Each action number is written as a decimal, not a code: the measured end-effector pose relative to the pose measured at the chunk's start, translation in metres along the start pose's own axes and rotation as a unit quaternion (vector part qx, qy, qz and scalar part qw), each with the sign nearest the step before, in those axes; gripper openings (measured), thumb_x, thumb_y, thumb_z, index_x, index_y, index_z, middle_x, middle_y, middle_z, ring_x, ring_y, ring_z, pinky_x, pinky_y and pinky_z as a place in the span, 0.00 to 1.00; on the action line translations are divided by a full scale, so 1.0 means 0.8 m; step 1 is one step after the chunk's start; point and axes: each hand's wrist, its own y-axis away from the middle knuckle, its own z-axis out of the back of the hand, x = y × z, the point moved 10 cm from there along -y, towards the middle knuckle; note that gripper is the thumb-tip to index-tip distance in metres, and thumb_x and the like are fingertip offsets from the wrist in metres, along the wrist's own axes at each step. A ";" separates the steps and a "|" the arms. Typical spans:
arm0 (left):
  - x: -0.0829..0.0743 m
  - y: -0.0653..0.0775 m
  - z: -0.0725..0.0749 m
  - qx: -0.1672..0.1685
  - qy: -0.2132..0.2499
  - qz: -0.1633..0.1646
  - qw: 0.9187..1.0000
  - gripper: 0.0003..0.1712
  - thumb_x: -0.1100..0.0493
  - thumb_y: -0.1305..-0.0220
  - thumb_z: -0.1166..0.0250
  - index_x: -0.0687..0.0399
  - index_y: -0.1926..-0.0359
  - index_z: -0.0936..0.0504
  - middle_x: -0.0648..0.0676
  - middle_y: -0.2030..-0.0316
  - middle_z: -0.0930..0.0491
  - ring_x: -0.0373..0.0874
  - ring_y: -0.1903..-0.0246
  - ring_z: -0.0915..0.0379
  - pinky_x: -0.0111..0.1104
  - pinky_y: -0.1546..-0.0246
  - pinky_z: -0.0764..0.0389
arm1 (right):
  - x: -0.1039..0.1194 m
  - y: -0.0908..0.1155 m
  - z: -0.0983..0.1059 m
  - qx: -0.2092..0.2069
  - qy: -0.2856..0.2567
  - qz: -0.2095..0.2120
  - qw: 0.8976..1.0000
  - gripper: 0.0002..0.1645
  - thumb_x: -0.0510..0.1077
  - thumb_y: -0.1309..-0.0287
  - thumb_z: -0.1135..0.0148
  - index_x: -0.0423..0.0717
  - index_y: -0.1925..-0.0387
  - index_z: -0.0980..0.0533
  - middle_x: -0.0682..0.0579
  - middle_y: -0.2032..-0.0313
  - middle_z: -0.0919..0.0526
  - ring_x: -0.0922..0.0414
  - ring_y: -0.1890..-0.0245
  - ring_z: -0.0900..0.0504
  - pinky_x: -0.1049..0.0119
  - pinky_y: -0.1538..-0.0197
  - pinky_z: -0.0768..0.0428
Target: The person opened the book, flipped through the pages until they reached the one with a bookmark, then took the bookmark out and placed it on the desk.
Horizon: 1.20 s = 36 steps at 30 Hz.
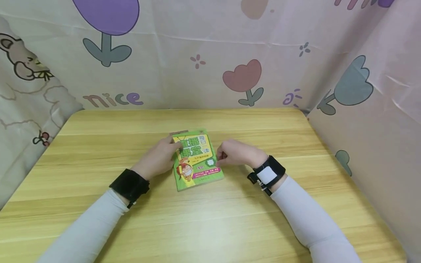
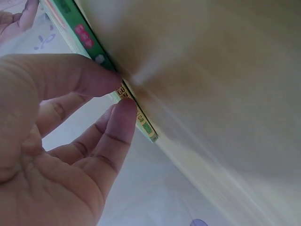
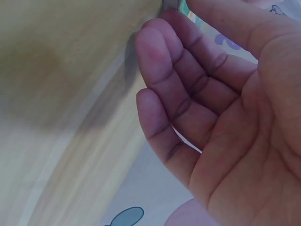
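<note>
A green and yellow children's book (image 1: 198, 160) with large printed characters lies face up on the wooden table, slightly turned. My left hand (image 1: 160, 155) grips its left side, with a finger over the cover. In the left wrist view, the thumb and a finger of my left hand (image 2: 70, 127) are at the book's printed spine (image 2: 84, 37). At the right edge, my right hand (image 1: 238, 153) has its fingers curled and pinches the book near its lower corner. In the right wrist view, the thumb and index finger of my right hand (image 3: 202, 94) meet at the book's edge (image 3: 170, 4).
A dark reddish strip (image 1: 179, 132) shows past the book's top left edge. The wooden table (image 1: 210, 223) reaches back to a printed cloth (image 1: 171, 73), which also hangs along both sides. Each wrist wears a black strap (image 1: 129, 186) over a pale sleeve.
</note>
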 end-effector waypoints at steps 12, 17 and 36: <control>-0.038 0.008 -0.010 0.013 0.024 -0.049 0.998 0.17 0.61 0.40 0.33 0.56 0.49 0.17 0.56 0.54 0.24 0.45 0.57 0.29 0.36 0.55 0.23 | -0.004 0.030 -0.010 0.000 0.005 -0.022 1.000 0.09 0.51 0.46 0.31 0.56 0.77 0.22 0.58 0.79 0.22 0.65 0.80 0.31 0.72 0.75 0.28; -0.060 0.022 -0.011 0.015 0.023 -0.083 0.996 0.20 0.54 0.40 0.33 0.56 0.48 0.18 0.58 0.52 0.25 0.45 0.59 0.32 0.35 0.58 0.24 | -0.004 0.034 -0.012 0.005 -0.007 -0.025 1.000 0.10 0.50 0.46 0.31 0.55 0.77 0.22 0.57 0.79 0.22 0.65 0.81 0.31 0.72 0.75 0.28; -0.096 0.050 -0.019 0.048 0.020 -0.097 0.994 0.35 0.42 0.46 0.30 0.56 0.41 0.22 0.66 0.39 0.34 0.56 0.41 0.37 0.45 0.43 0.32 | -0.031 0.015 0.010 -0.039 -0.029 -0.052 0.997 0.11 0.51 0.40 0.36 0.50 0.73 0.22 0.54 0.78 0.23 0.61 0.79 0.29 0.70 0.75 0.28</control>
